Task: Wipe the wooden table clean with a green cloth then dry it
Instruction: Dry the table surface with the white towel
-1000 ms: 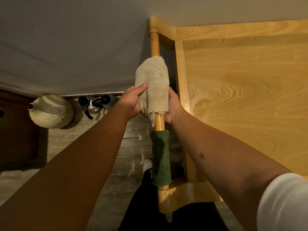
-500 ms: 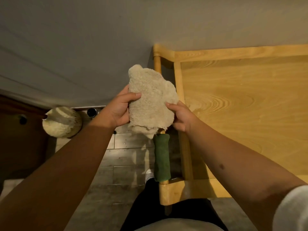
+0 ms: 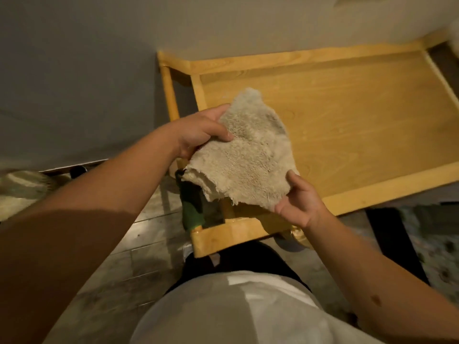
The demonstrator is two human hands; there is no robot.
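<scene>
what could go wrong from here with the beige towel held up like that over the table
1. Both hands, left hand and right hand, only pinch the beige towel at its edges, so a loose grip could drop it to the floor.
2. The green cloth hangs on the side rail just under the towel; lowering the towel could snag it and knock it off.
3. The wooden table shows small specks, maybe droplets, that a spread, unfolded towel might miss.

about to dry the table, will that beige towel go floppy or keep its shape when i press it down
Probably floppy: the beige towel sags and folds between the left hand and right hand. Its thick pile suggests it is light and grips rather than slides on the wooden table. Its frayed edge may shed.
</scene>
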